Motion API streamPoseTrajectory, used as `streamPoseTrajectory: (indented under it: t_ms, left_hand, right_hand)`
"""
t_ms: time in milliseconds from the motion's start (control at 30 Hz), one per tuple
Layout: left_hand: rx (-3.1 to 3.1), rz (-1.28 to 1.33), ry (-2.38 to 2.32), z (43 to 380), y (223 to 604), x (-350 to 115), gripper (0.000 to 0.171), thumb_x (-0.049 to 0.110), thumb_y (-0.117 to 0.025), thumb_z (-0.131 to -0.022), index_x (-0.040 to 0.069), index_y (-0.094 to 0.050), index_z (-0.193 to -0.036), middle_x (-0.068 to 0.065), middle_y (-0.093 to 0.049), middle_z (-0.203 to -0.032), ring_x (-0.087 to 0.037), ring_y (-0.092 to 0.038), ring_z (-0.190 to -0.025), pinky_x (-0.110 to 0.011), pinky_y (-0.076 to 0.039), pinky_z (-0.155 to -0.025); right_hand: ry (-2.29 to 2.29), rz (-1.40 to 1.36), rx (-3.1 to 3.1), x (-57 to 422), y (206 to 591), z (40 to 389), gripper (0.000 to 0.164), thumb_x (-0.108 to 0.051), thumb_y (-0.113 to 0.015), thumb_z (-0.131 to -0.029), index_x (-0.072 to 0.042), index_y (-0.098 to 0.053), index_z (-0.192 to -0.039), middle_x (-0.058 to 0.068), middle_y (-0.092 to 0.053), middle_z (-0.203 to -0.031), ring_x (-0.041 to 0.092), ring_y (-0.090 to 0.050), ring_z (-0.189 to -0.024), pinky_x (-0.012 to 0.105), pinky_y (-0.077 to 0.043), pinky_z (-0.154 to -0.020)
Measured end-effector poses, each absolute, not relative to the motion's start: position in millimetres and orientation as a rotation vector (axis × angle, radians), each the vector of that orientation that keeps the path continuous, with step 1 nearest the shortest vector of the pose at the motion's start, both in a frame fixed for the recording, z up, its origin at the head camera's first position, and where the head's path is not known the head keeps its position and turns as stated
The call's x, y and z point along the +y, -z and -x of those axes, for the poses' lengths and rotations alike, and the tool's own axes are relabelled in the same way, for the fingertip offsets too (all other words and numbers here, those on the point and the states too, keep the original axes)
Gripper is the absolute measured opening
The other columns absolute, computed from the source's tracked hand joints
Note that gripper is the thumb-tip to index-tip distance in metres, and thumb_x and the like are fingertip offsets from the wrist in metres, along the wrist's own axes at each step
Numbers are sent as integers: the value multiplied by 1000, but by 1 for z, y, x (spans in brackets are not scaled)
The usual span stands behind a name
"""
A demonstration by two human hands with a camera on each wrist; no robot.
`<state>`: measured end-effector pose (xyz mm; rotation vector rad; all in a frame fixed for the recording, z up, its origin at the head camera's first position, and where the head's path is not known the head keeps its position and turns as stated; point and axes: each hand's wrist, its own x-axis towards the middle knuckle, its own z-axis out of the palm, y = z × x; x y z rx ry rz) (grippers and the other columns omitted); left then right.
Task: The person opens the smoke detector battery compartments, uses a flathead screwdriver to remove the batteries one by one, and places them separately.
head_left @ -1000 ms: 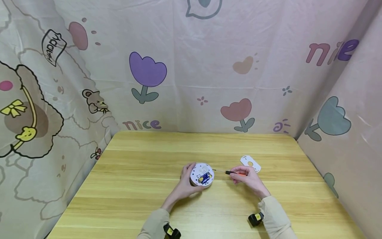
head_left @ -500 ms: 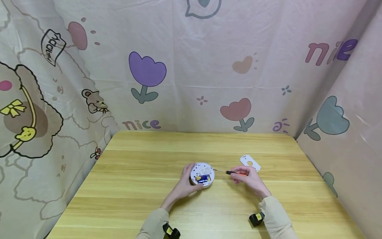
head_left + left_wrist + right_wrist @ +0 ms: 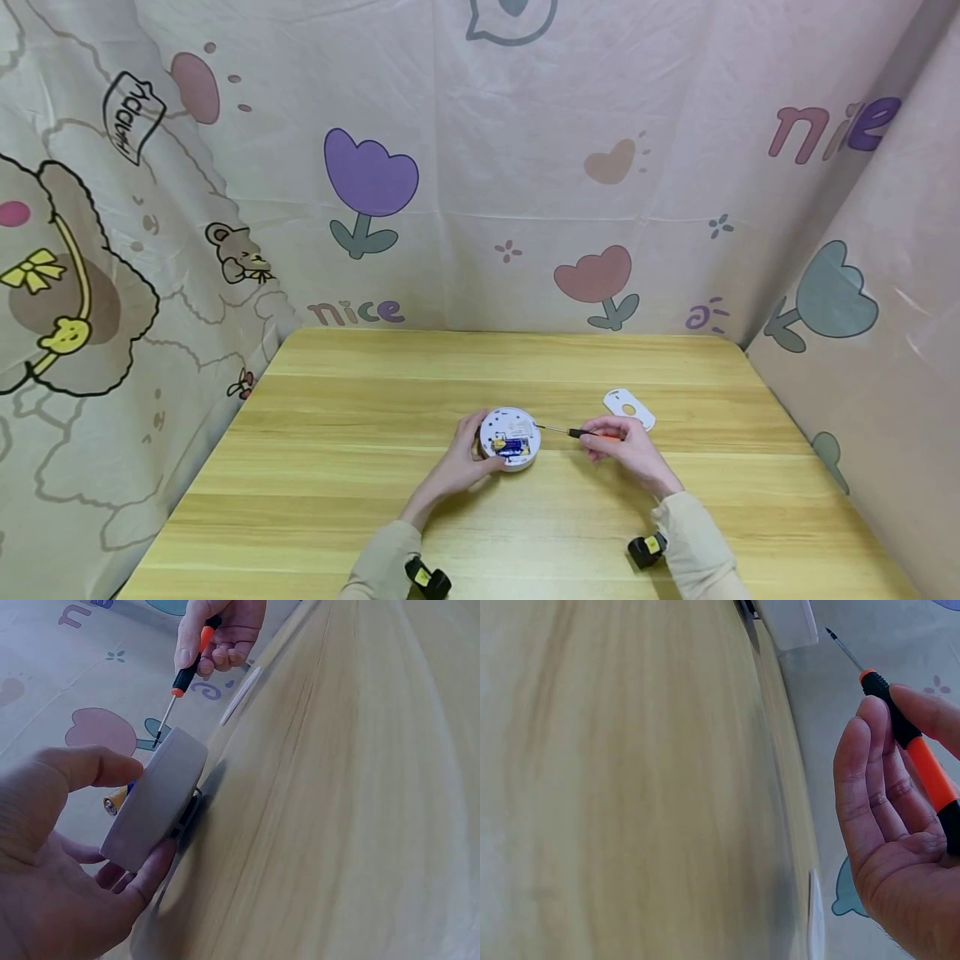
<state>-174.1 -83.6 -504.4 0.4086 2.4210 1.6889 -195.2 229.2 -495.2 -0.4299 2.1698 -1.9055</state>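
My left hand (image 3: 455, 467) grips a round white battery device (image 3: 498, 421) by its rim, with the side that holds the blue and yellow batteries (image 3: 512, 447) facing up. In the left wrist view the device (image 3: 159, 799) appears edge-on between thumb and fingers, and a battery end (image 3: 114, 801) peeks past it. My right hand (image 3: 626, 447) pinches a small orange and black screwdriver (image 3: 576, 433). Its thin tip points left at the device's right rim; I cannot tell whether they touch. The right wrist view shows the screwdriver (image 3: 928, 769) between thumb and fingertips.
Behind my right hand, a white plate (image 3: 619, 401) with a round hole lies on the wooden table (image 3: 360, 400). Patterned cloth (image 3: 480, 167) hangs along the back and both sides. Black wrist-worn cameras (image 3: 647, 551) sit at both cuffs.
The device has turned slightly in my left hand, so its batteries lie more level. My left thumb has shifted a little left along the rim. The right hand and screwdriver have barely moved.
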Motion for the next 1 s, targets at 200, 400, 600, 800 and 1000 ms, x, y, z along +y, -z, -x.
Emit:
streamPoseTrajectory:
  t_ms: [200, 400, 600, 800, 1000]
  left_hand:
    - [2450, -379, -1643, 174, 503, -82, 91, 17, -74, -82, -5, -26, -155, -28, -26, -157, -50, -30, -146, -68, -19, -123]
    - [2439, -385, -1657, 173, 502, -80, 86, 10, -68, -85, -8, -23, -155, -31, -25, -157, -52, -27, -146, -67, -16, -124]
    - [2392, -330, -1698, 174, 502, -78, 85, 7, -67, -85, -5, -22, -156, -30, -22, -159, -52, -23, -148, -68, -13, -124]
    - [2367, -313, -1723, 175, 502, -77, 87, 4, -67, -83, -3, -22, -157, -29, -21, -159, -52, -22, -148, -68, -11, -124]
    - [2331, -311, -1742, 175, 501, -77, 90, 2, -67, -81, -1, -21, -158, -30, -19, -160, -53, -20, -148, -69, -10, -124]
  right_hand:
    - [1798, 469, 2221, 229, 485, 194, 33, -7, -69, -92, 17, -62, -114, 16, -76, -90, 14, -71, -71, 34, -65, -70]
    - [1604, 521, 2326, 226, 471, 193, 30, -11, -71, -92, 11, -66, -111, 32, -70, -90, 17, -70, -69, 38, -65, -68]
    - [1474, 584, 2395, 221, 459, 195, 22, -12, -73, -90, 6, -70, -103, 25, -70, -82, 20, -70, -64, 41, -63, -63]
    - [1386, 624, 2440, 215, 448, 196, 17, -13, -73, -89, 1, -71, -98, 28, -70, -79, 28, -69, -61, 41, -62, -59]
    - [1314, 634, 2474, 211, 434, 197, 17, -12, -74, -88, 1, -72, -98, 22, -71, -75, 19, -66, -58, 36, -60, -57]
